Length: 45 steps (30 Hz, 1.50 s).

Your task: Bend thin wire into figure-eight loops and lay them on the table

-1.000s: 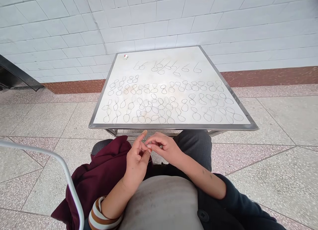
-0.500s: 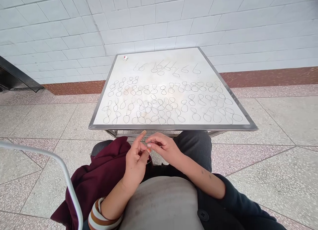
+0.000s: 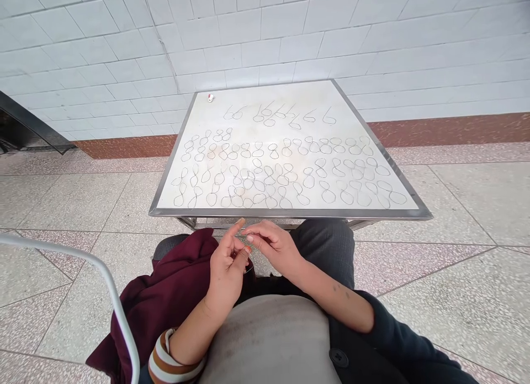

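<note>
My left hand (image 3: 227,268) is held up over my lap, its thumb and fingers pinching a thin dark wire (image 3: 247,269) that curves below the fingertips. My right hand (image 3: 271,245) reaches in from the right, and its fingertips meet the wire close to my left fingers. The wire is very fine and partly hidden by my fingers. Just beyond my hands stands a white-topped table with a steel rim (image 3: 290,212). Many wire figure-eight loops (image 3: 269,177) lie in rows on it, and smaller six-shaped loops (image 3: 329,116) lie along the far side.
A small red-and-white object (image 3: 211,98) sits at the table's far left corner. A maroon cloth (image 3: 174,279) lies over my lap, and a white metal chair rail (image 3: 91,268) curves at the left. Behind the table are a tiled wall and brown skirting; terrazzo floor surrounds it.
My fingers have shifted slightly on the wire, and a curve of it shows more plainly below my left hand. The table and the loops on it have not visibly moved apart from a small shift of the view.
</note>
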Each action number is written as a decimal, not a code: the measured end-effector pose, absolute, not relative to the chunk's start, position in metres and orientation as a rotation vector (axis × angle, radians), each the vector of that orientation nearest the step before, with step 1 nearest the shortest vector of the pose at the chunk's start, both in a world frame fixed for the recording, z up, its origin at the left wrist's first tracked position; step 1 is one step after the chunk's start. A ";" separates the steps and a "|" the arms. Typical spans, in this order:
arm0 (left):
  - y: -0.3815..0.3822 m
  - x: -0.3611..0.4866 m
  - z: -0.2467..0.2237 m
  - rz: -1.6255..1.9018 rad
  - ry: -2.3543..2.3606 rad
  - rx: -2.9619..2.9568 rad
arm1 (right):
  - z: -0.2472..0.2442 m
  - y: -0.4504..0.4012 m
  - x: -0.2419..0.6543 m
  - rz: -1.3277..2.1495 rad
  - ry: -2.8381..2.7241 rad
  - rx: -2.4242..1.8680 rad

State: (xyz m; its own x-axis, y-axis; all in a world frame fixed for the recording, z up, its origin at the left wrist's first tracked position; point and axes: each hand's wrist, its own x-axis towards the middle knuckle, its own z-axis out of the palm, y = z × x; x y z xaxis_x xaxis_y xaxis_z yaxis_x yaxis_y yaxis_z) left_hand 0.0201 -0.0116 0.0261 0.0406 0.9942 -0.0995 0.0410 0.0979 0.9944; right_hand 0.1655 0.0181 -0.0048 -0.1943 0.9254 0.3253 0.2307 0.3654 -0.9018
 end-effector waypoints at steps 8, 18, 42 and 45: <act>-0.013 0.019 0.023 1.084 1.263 1.216 | -0.007 0.015 0.167 0.659 -1.832 -1.116; -0.014 0.018 0.024 1.083 1.255 1.254 | -0.011 0.020 0.172 0.613 -1.852 -1.040; -0.006 0.015 0.024 1.300 1.178 1.002 | -0.011 0.017 0.163 1.162 -1.550 -1.030; -0.003 0.013 0.020 1.404 1.105 0.890 | -0.015 0.012 0.159 1.353 -1.477 -1.034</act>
